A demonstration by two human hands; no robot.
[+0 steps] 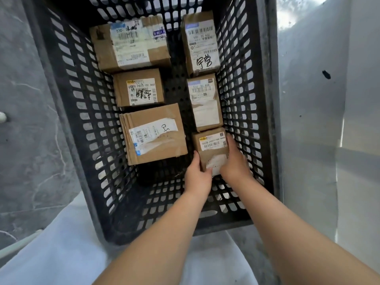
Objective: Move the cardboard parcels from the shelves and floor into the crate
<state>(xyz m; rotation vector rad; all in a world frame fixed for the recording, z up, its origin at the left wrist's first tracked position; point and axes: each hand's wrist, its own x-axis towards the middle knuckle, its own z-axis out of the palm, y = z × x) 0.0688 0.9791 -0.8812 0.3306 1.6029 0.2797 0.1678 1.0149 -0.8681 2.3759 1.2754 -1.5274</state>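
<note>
Black crate [67, 83] holds five parcels [153, 133] in two rows, plus a small parcel [212, 149] at the right row's near end. Left hand [198, 175] and right hand [234, 161] grip that small parcel, fingers curled round its sides.

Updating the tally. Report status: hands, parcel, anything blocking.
Status: left hand and right hand grip small parcel, near right side of crate. Already inside: five other parcels. Nothing blocking.

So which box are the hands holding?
The small parcel nearest the person, in the right row of the crate. The left hand and right hand grip its sides; the other five parcels lie untouched.
</note>
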